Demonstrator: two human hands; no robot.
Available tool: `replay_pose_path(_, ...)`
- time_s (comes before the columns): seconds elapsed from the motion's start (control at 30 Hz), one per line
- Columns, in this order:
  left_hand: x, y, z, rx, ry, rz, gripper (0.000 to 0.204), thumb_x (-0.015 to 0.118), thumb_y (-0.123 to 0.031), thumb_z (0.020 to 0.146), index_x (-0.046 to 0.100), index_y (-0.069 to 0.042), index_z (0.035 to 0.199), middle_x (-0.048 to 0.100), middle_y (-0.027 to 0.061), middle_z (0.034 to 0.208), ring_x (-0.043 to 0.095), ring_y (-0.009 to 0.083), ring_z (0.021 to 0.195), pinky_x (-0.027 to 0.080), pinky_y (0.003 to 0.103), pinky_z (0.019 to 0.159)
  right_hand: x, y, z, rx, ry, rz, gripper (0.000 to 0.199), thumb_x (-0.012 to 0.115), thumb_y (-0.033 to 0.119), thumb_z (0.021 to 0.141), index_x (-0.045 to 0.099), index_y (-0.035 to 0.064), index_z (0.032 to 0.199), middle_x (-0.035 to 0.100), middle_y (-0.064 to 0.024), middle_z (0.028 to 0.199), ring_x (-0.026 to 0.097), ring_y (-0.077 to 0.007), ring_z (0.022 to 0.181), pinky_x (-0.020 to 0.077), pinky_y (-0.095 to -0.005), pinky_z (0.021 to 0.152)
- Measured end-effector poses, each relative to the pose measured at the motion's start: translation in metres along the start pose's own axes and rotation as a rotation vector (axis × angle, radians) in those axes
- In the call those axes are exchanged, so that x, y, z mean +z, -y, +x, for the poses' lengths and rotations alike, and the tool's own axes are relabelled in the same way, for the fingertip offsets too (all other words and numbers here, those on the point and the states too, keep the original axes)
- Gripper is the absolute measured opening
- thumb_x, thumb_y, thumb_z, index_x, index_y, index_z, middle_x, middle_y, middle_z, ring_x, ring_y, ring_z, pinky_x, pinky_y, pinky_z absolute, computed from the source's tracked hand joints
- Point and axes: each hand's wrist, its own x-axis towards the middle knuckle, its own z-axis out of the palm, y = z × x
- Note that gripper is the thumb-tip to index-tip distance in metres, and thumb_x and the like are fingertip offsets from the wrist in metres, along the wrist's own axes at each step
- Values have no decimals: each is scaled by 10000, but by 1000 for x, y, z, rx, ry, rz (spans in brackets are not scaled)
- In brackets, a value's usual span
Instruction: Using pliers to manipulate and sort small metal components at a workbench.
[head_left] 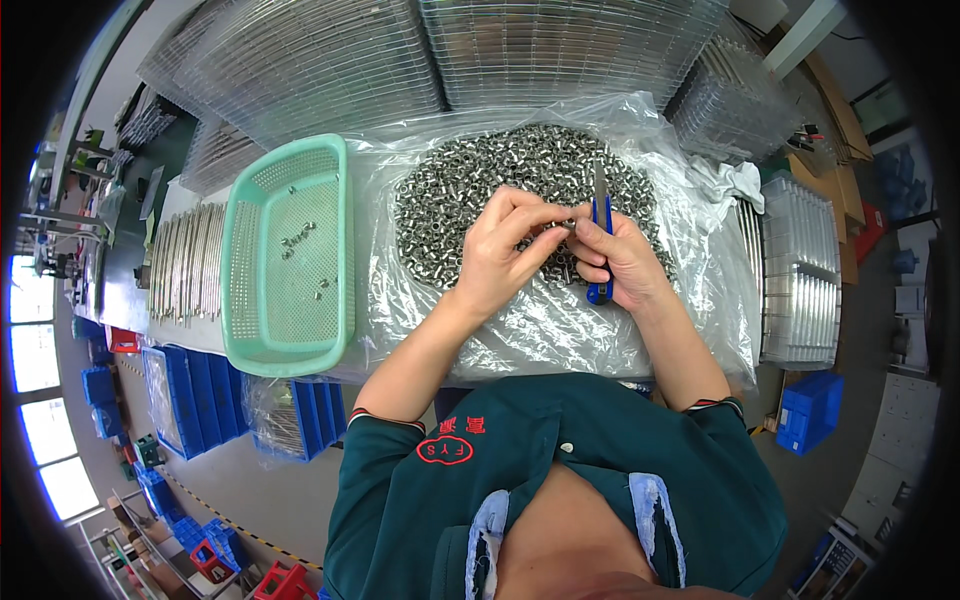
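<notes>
Two grips, left [505, 245] and right [628, 262], meet above a heap of small metal parts [450, 200].

We see the left grip drawn to a fingertip pinch on a single metal piece [569, 224], near the middle of the heap; the right grip is curled around a blue-handled knife [600, 212], blade pointing away from the body. Right thumb lies close to the piece; we cannot tell whether it presses on it. Heap rests on clear plastic sheeting [700, 305], crumpled, spread over the surface [205, 338]. To the left we note a pale green mesh basket [346, 250], a few loose parts on its floor, then slim metal rods [185, 265] in a row. Clear trays [560, 60] stand stacked along the far side.
</notes>
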Motion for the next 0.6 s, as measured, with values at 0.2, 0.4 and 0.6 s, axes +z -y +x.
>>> replay_pose_path(0.2,-1,0,0,-1,19,-12,203,659,-21,725,613,-26,923,525,75,837,559,149,701,492,243,577,1,-1,0,-23,-35,-29,182,610,138,818,542,25,944,452,43,664,368,-1,494,298,-134,381)
replay_pose_path(0.4,-1,0,0,-9,31,-10,204,654,-22,731,608,-25,930,529,75,846,568,152,720,498,245,595,1,0,0,-27,-31,-34,174,624,114,804,546,30,935,461,44,671,371,-4,496,301,-137,378)
replay_pose_path(0.6,-1,0,-1,0,47,-12,199,649,-17,733,610,-27,928,528,73,838,569,151,717,498,244,592,-2,-1,1,-23,-4,-28,176,629,115,799,547,36,934,461,45,672,362,-6,495,296,-137,377)
